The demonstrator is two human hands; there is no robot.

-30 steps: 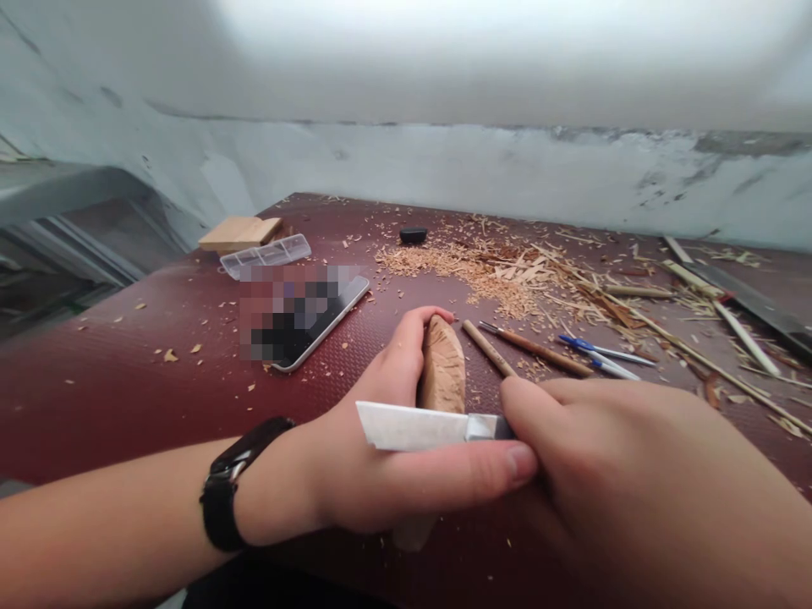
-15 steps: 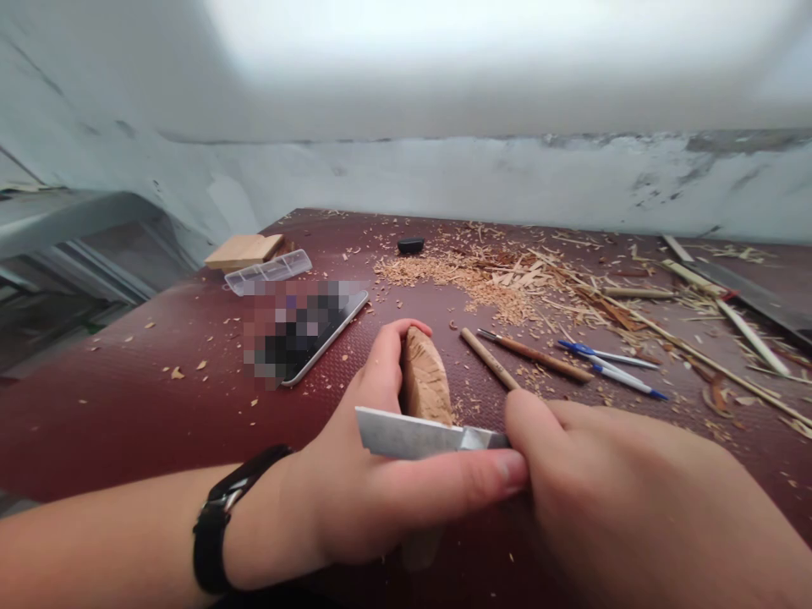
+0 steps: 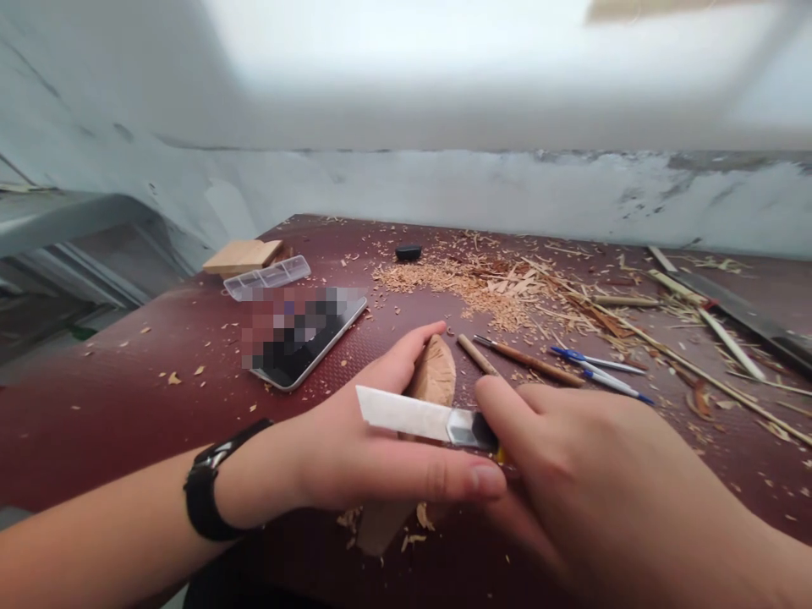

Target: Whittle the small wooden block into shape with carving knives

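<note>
Head view: left hand (image 3: 355, 457) wraps the carved, tan, rounded wood piece (image 3: 435, 377), grip closed on it, thumb stretched w/ its tip at the right hand (image 3: 589, 482). Right hand's grip is closed on a utility knife w/ long silver blade (image 3: 412, 416), blade lying across the wood, pointing left. Wood sits near the front edge of the dark red bench (image 3: 127, 397), approx. mid-width. Smartphone (image 3: 310, 338) lies further back to the left; pale wood shavings (image 3: 501, 292) and blue pens (image 3: 600, 368) toward the back right.

Two hands (image 3: 355, 457), one knife (image 3: 419, 417), one carved wood piece (image 3: 436, 376), one phone (image 3: 304, 338), two blue pens (image 3: 600, 362), one wood block (image 3: 243, 254)
</note>
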